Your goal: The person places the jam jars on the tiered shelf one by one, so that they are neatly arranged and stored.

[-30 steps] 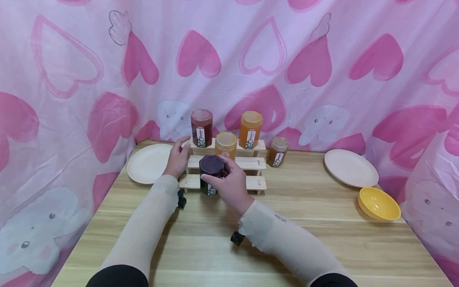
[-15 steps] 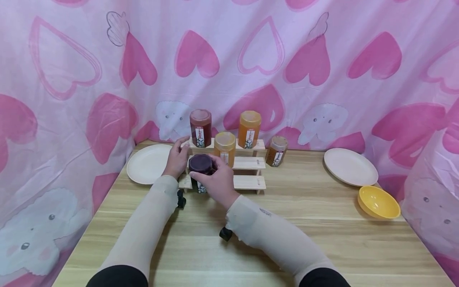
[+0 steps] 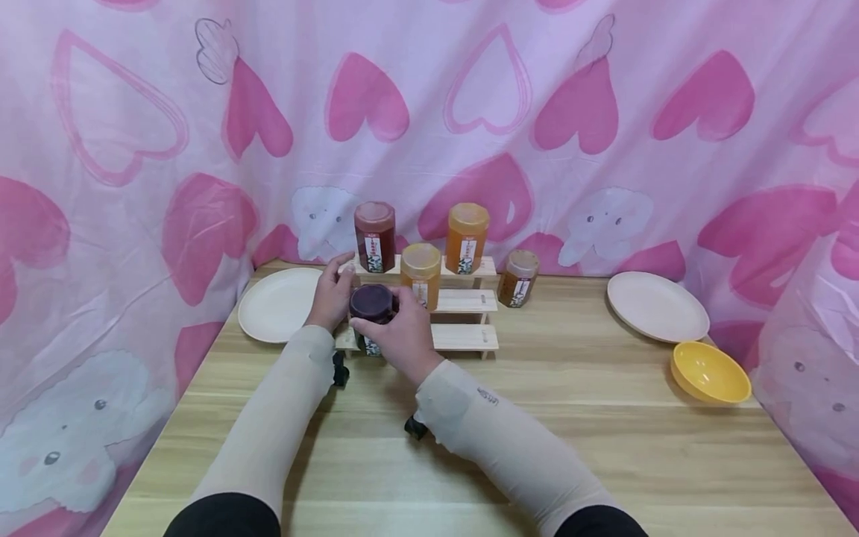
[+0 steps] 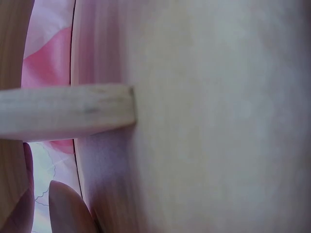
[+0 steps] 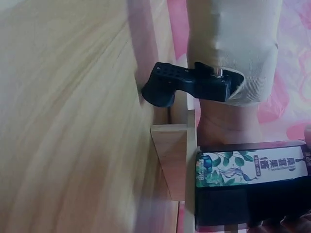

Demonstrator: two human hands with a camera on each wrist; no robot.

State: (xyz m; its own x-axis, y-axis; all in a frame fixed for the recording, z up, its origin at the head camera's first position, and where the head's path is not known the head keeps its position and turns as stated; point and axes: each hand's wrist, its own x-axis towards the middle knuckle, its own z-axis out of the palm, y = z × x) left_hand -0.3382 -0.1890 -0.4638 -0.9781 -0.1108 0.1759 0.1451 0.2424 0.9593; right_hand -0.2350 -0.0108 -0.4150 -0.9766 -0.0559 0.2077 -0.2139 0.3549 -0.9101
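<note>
My right hand [image 3: 411,333] grips a dark-lidded jam jar [image 3: 371,302] at the left end of the lowest tier of a small wooden three-tier rack [image 3: 464,337]. In the right wrist view the jar's labelled side [image 5: 248,167] shows, its base against the shelf board. My left hand [image 3: 330,297] holds the left end of the rack's top tier; in the left wrist view its fingertips [image 4: 70,208] appear beside the wood. A red jar [image 3: 375,237] and an orange jar [image 3: 467,239] stand on the top tier, a yellow jar [image 3: 420,277] on the middle one.
A smaller brown jar [image 3: 519,279] stands on the table right of the rack. One cream plate [image 3: 275,306] lies at the left, partly behind my left hand. Another plate [image 3: 658,306] lies at the right, with a yellow bowl [image 3: 710,373] in front. A pink curtain [image 3: 429,97] hangs behind.
My right hand has moved left with the dark jar, from nearer the middle of the lowest tier to its left end. My left hand has stayed at the rack.
</note>
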